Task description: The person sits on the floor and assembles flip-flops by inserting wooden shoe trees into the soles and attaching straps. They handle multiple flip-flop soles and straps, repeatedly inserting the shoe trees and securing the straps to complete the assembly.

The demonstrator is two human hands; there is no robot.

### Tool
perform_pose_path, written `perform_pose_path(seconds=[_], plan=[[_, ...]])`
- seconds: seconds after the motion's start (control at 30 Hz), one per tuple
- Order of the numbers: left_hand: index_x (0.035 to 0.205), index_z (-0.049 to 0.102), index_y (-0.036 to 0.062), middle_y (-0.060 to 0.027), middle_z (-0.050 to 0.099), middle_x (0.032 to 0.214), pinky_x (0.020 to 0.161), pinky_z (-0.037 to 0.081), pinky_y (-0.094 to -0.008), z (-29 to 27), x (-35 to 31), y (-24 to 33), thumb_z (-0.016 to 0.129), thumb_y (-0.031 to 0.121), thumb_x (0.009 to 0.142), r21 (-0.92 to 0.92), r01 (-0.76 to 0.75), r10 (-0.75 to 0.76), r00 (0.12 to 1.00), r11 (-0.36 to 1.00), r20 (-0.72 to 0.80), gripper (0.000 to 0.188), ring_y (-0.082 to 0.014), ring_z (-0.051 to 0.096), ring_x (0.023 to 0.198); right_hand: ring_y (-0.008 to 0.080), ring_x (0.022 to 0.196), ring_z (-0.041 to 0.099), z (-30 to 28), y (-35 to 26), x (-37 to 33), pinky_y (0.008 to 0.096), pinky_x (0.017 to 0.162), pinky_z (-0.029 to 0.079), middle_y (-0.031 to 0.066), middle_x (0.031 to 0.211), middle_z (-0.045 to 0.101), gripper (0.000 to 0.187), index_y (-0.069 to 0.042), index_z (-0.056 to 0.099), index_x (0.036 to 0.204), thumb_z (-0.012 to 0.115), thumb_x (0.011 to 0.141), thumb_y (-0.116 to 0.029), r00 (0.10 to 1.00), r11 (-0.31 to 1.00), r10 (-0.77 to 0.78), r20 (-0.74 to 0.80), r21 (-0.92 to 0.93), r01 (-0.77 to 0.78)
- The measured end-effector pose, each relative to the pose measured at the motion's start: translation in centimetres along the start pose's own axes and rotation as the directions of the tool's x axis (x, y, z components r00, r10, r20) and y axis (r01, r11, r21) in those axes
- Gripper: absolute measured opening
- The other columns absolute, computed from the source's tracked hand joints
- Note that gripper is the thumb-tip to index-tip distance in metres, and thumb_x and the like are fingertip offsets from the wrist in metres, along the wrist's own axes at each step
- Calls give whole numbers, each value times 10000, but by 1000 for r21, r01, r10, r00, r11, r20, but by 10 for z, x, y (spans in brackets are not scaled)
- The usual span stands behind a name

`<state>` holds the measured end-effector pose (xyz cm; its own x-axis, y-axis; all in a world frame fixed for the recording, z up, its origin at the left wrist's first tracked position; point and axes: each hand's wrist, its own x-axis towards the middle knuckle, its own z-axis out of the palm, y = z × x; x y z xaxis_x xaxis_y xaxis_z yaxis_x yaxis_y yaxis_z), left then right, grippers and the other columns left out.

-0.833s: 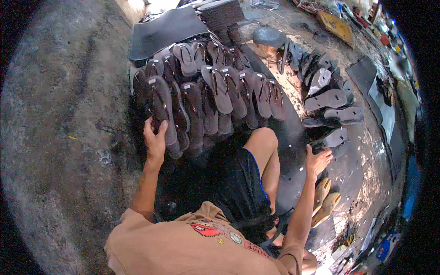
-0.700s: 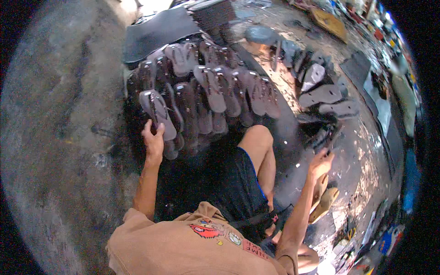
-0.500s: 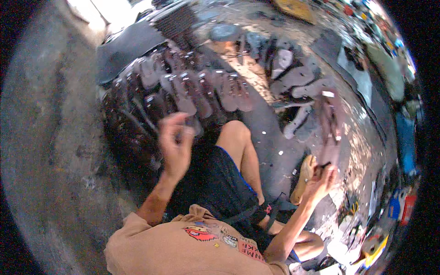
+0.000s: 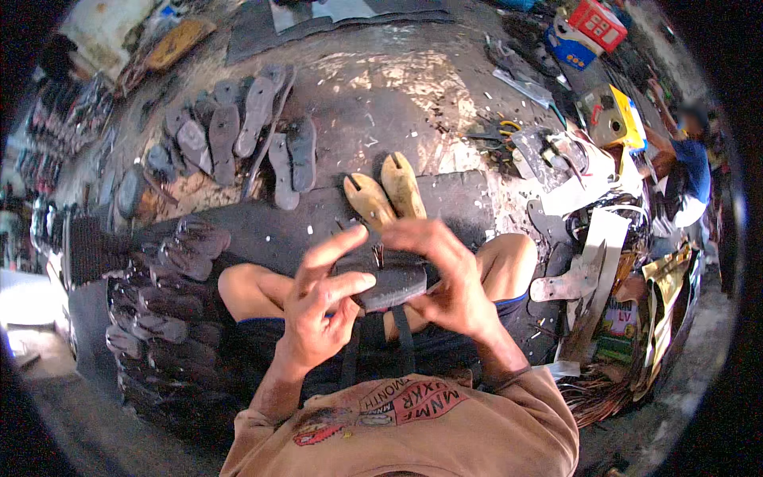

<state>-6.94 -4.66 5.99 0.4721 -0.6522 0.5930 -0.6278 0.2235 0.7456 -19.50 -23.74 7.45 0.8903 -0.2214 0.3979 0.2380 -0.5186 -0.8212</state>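
While the left hand (image 4: 318,302) and the right hand (image 4: 453,278) are near each other, between the two bent knees (image 4: 510,258), we find the dark sandal (image 4: 395,286) between them, on the near side of the yellow foot-shaped forms (image 4: 404,187). On the left, we see the index finger stretched forward and the thumb reaching over the sandal's end, with a clear gap between their tips; the other fingers are curled. If this thumb presses or only hovers, we cannot tell. On the right, the fingers arch over the other end and the thumb is lower, so that they seem to us to pinch its edge.

From its flat, thick sole, we judge the sandal to be light, rather stiff but somewhat bendable, and not fragile. Its surface looks matt, so we would not expect it to slip much. The thin brown pieces (image 4: 377,255) standing up from it look like the weaker part, and we would not pull there. We think the best hold is at the thick side edges, thumb on one face and fingers on the other.
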Motion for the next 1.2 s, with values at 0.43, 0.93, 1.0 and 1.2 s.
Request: perform_pose_path(seconds=[0.43,0.93,1.0,1.2], plan=[[1300,505,29,-233,592,1217,907,563,-505,-7,-8,-13,712,-52,874,125,-15,-13,974,992,226,480,-423,669,1060,340,1213,678,15,3,10,451,1022,565,154,1185,706,524,-10,701,1229,859,729,-4,999,998,18,-44,64,-15],[1509,489,3,-211,470,1628,1215,287,-788,-77,1,-102,620,248,860,-970,130,-680,731,205,-46,706,-426,377,1555,516,1208,600,136,190,-16,575,1060,500,259,1398,588,930,-114,362,1600,792,776,-73,851,695,497,-167,-511,-506],[1522,482,37,-163,539,1559,1215,305,-776,-77,-5,-109,662,322,978,-973,69,-748,652,220,-123,640,-399,441,1510,403,1109,695,123,201,-27,457,1054,532,218,1247,680,923,-86,355,1594,794,783,-58,846,842,491,-210,-137,-522],[1601,356,210,-125,545,1518,1143,455,-731,-102,-40,-113,682,80,1039,-660,24,-544,588,751,-598,663,-331,559,1396,192,1087,695,69,70,-48,339,996,554,125,1235,721,602,34,622,1405,809,853,-114,691,361,715,109,789,-497]])
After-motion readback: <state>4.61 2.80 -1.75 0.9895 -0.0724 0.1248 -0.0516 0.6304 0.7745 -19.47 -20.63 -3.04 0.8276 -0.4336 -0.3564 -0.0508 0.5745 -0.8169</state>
